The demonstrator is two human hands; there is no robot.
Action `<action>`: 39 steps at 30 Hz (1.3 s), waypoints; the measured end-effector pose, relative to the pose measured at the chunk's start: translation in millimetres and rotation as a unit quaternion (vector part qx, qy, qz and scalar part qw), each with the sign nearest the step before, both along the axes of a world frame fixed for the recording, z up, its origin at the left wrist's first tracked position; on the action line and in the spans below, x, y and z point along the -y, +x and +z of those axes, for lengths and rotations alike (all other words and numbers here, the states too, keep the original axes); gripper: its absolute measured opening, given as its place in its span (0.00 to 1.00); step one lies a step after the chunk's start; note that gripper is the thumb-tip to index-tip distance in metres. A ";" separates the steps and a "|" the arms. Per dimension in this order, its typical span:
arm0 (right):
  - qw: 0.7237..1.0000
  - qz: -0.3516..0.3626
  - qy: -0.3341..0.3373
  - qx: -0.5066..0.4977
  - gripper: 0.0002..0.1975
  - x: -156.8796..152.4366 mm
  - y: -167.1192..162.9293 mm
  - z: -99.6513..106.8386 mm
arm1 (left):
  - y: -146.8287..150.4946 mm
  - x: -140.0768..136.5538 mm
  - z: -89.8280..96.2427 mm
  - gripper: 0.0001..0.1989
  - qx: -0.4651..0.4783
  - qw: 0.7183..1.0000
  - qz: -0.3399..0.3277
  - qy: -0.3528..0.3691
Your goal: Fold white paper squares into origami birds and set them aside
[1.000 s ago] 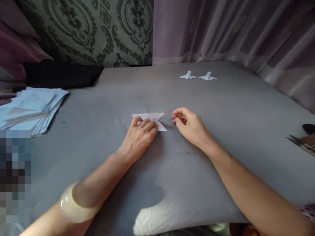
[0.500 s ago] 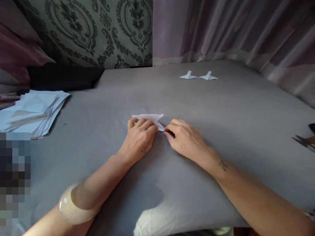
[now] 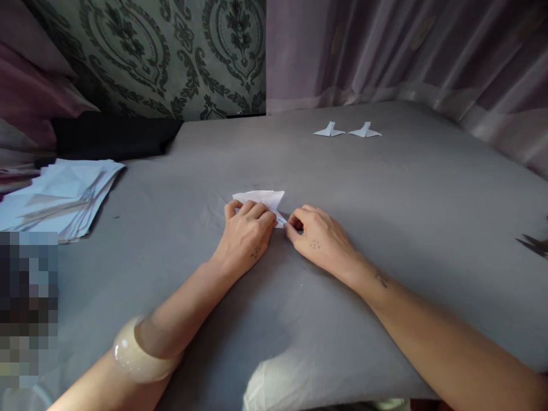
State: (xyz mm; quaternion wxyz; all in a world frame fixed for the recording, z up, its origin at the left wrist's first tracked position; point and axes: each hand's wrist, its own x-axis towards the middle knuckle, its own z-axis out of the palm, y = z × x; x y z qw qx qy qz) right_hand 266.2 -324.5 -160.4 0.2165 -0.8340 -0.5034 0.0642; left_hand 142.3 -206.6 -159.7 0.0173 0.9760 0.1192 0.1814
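A folded sheet of white paper (image 3: pixel 264 198) lies on the grey cloth in the middle, with a pointed flap toward the right. My left hand (image 3: pixel 248 228) rests over its near part, fingers curled and pressing it down; part of the paper is hidden under them. My right hand (image 3: pixel 319 240) pinches the tip of the paper's right corner between thumb and forefinger. Farther back stand two small folded white paper figures (image 3: pixel 330 131) side by side, each with spread points and an upright middle.
A stack of white paper sheets (image 3: pixel 72 185) lies at the left, before a folded black cloth (image 3: pixel 115 137). Scissors (image 3: pixel 533 245) show at the right edge. The grey cloth (image 3: pixel 385 188) covers the table; curtains and a patterned wall stand behind.
The paper's far edge stands a little higher and more of it shows. My right fingers keep their pinch at the corner. The whole view has shifted slightly.
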 end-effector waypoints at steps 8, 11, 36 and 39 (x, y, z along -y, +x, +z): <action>0.993 -0.005 0.006 -0.118 0.04 7.4 18.2 2.3 | 1.0 -4.1 4.8 0.15 -0.018 0.998 -0.050 0.018; 0.991 0.030 0.005 -0.134 0.07 14.7 25.3 7.9 | 0.8 -4.6 4.0 0.15 -0.017 0.998 -0.051 0.025; 0.987 0.160 -0.004 0.029 0.15 15.0 -4.9 15.4 | 1.6 -5.2 4.7 0.14 -0.011 0.998 -0.061 0.022; 0.985 0.165 -0.016 0.056 0.14 15.5 -13.6 12.9 | -1.1 -5.5 3.0 0.10 0.015 0.999 -0.028 0.009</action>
